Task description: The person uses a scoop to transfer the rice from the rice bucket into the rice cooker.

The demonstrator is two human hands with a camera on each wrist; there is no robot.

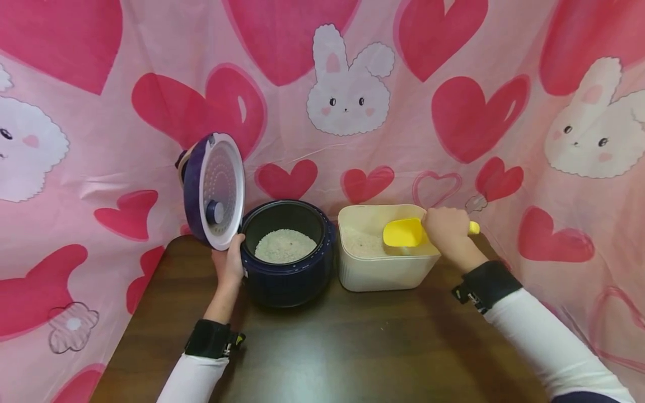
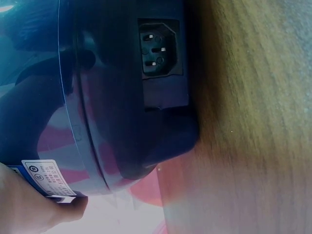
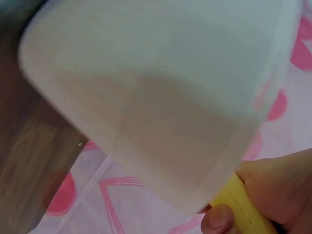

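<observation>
A dark blue rice cooker [image 1: 287, 282] stands with its domed lid [image 1: 221, 190] swung up on the left; white rice [image 1: 285, 246] lies inside its black pot. Against the cooker's left side, just under the lid, rests my left hand [image 1: 230, 263]. In the left wrist view, part of that hand touches the shell by a white label [image 2: 48, 176]; the other fingers are hidden. My right hand [image 1: 447, 229] grips the handle of a yellow scoop [image 1: 403, 232]. The scoop's bowl is inside a cream bin [image 1: 385, 274], over the rice [image 1: 363, 244] there.
Both containers stand side by side near the back of a dark wooden table [image 1: 322, 347]. Behind it hangs a pink cloth [image 1: 282, 140] with hearts and rabbits. A power socket [image 2: 160, 48] on the cooker shows in the left wrist view, with no plug in it.
</observation>
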